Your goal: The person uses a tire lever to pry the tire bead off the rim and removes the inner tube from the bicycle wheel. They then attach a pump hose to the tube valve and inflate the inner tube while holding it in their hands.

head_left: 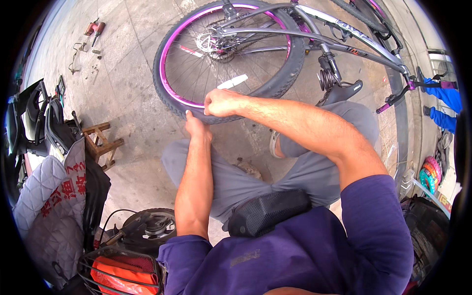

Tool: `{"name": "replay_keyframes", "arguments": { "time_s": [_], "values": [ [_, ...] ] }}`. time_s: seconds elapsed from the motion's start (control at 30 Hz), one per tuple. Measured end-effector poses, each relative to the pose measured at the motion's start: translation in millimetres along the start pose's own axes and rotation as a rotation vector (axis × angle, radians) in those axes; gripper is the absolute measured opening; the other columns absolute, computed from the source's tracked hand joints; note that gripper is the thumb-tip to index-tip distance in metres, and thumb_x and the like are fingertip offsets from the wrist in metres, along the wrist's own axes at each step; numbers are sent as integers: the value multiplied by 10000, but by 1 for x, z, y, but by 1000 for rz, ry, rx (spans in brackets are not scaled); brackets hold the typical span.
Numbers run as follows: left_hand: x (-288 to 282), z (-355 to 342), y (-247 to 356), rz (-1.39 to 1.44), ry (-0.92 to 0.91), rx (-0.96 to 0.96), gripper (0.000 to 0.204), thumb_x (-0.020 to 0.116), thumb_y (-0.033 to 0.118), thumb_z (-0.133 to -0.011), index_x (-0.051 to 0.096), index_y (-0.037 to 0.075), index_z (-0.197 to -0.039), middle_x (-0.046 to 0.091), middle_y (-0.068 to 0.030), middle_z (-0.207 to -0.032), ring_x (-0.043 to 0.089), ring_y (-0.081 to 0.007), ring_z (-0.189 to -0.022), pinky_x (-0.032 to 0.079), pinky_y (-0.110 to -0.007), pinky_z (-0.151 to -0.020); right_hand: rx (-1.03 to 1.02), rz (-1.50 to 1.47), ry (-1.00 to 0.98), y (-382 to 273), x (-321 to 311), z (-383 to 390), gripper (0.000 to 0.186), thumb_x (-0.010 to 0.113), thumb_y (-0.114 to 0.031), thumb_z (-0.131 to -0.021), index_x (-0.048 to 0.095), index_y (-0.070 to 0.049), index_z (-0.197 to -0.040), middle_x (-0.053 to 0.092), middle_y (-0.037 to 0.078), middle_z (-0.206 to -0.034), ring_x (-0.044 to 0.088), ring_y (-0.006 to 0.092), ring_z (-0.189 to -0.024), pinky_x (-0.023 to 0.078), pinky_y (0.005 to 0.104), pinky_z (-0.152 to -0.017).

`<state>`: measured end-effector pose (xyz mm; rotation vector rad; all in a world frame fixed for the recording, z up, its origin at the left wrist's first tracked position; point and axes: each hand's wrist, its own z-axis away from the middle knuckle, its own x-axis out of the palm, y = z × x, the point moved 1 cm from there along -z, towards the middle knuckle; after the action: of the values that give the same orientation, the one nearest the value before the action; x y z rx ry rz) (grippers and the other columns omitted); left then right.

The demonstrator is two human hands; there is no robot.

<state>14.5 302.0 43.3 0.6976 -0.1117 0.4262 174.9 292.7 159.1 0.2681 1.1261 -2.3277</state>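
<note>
We find the wheel, with its black tyre (296, 63) and purple rim (165, 78), at 12 o'clock of our view, flat on its side; the bicycle's frame (361, 37) runs from it towards 3 o'clock. In our judgement, the chief risk is pinched fingertips, should the tyre slip against the rim under load. A hard pull could also slide or rock the bicycle, since we see no clamp on it; knuckles could then strike the spokes or the white reflector (232, 81) just above them. The left hand (197, 129) is at the wheel's 7 o'clock, thumb extended against the tyre, fingers largely hidden; we cannot tell how far they close. The right hand (222, 103), near 6 o'clock, is curled fist-like at the tyre's inner edge; we cannot tell what, if anything, it grasps.
</note>
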Motion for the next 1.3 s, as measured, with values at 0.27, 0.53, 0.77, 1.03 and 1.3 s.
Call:
{"name": "replay_keyframes", "arguments": {
  "time_s": [0.27,0.53,0.77,1.03,1.3],
  "values": [
    [-6,26,-15,6,-155,2,578,342,467,-1126,436,38,-1502,549,-122,-1467,578,-266,-1309,512,-447,-1081,-42,-454,74,-43,62,-74,312,752,-210,-784,733,-100,-1075,757,114,-1100,704,287,-1078,547,426,-920],
    [-1,72,-34,-97,-294,-90,682,413,523,-1090,356,17,-1543,548,-112,-1463,541,-249,-1342,452,-418,-1110,-75,-383,220,-51,73,-68,447,746,-246,-808,715,-92,-1227,736,161,-1205,678,309,-1189,531,433,-1001],
    [3,54,10,84,-68,-43,763,271,624,-1068,359,62,-1576,427,-136,-1584,408,-306,-1467,334,-470,-1203,36,-10,204,-15,34,-12,480,730,-318,-837,713,-56,-1238,727,209,-1205,687,355,-1169,537,458,-1004],
    [-24,-57,57,-70,-11,1,728,519,509,-1060,396,-26,-1538,492,-173,-1539,536,-335,-1351,460,-482,-1114,47,599,-146,35,-42,31,558,687,-531,-888,737,-112,-1253,712,169,-1272,653,331,-1233,497,499,-1032],
    [-4,18,-7,-123,98,-19,608,476,451,-1095,505,-69,-1409,617,-181,-1354,656,-318,-1159,587,-488,-901,171,431,-34,15,-39,24,625,654,-548,-904,719,-46,-1271,696,197,-1301,641,358,-1244,495,461,-1043]
  ]
}}
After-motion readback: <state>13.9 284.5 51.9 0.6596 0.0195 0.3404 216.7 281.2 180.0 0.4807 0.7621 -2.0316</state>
